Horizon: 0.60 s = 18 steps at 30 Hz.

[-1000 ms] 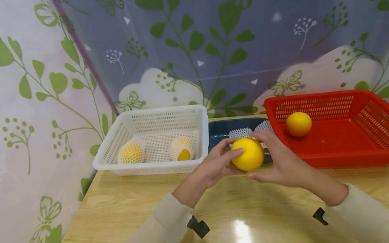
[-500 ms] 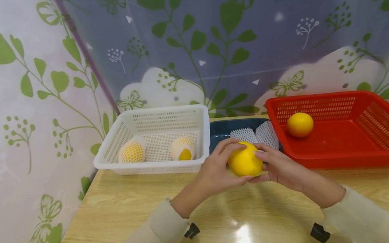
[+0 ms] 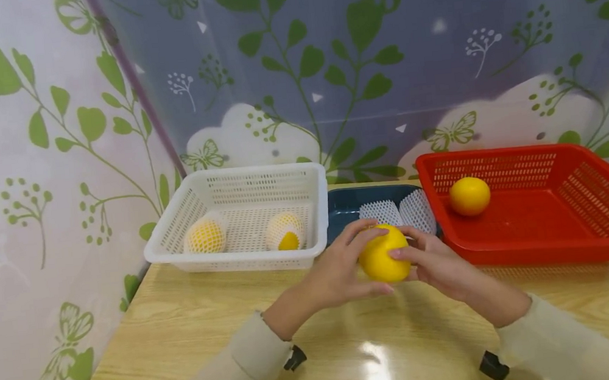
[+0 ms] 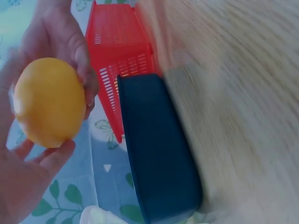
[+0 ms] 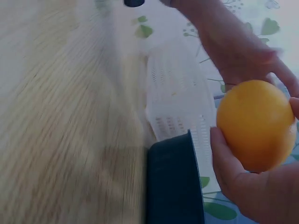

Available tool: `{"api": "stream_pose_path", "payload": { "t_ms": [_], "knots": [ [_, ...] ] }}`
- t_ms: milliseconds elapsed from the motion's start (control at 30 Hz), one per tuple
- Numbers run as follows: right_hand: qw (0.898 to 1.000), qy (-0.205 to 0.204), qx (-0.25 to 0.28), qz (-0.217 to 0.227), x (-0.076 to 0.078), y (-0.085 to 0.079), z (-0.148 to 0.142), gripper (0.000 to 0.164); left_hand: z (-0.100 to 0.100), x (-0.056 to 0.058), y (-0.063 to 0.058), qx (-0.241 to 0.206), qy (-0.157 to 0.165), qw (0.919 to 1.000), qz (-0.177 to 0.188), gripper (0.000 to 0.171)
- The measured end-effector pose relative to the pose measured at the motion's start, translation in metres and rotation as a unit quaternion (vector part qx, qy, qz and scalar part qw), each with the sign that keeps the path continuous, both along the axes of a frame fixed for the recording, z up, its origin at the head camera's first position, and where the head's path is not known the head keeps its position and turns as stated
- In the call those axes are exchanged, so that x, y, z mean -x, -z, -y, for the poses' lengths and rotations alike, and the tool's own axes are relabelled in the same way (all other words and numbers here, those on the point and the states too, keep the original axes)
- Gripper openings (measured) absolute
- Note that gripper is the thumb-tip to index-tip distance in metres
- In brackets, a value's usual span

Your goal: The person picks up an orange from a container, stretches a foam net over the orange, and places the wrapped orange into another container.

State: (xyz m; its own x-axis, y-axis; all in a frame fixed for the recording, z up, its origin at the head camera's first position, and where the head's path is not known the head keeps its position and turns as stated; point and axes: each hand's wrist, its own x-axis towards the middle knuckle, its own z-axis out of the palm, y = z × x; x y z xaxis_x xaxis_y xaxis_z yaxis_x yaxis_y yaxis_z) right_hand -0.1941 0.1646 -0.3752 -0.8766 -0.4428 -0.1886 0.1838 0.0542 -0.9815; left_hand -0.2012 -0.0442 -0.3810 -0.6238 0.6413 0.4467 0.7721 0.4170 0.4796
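In the head view an orange (image 3: 385,254) is held up between both hands, in front of the dark tray (image 3: 345,201). My left hand (image 3: 335,269) curves its fingers over the top left of the fruit, its thumb stretched out below. From the other side my right hand (image 3: 440,267) grips it, thumb on the front face and fingers behind. The orange (image 4: 50,102) sits between the two hands in the left wrist view. White foam net sleeves (image 3: 418,211) lie in the tray, partly behind the hands.
At left a white basket (image 3: 240,260) holds two fruits in foam nets, one net sleeve (image 3: 285,225) leaving a patch of peel bare. The red basket (image 3: 541,247) at right contains a bare orange (image 3: 470,196). A patterned curtain hangs behind the wooden table (image 3: 184,311).
The orange has come slightly down and nearer, turning between the hands. The right hand, with its thumb off the fruit at first, now has it on the front; the left thumb has shifted below.
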Motion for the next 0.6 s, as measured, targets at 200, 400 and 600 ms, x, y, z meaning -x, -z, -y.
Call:
{"api": "stream_pose_path", "payload": {
  "t_ms": [200,400,600],
  "knots": [
    [0.972,0.075,-0.116,-0.189,-0.005,0.005,0.003,0.076,0.002,0.003,-0.004,-0.162,-0.004,0.9532,0.255,0.067],
    [0.893,0.084,-0.198,-0.395,-0.013,0.012,0.01,0.083,0.004,0.001,-0.006,-0.178,0.0,0.931,0.319,0.066],
    [0.866,0.071,-0.219,-0.443,-0.017,0.016,0.015,0.083,0.005,-0.002,-0.002,-0.15,-0.005,0.9354,0.32,0.059]
  ]
}}
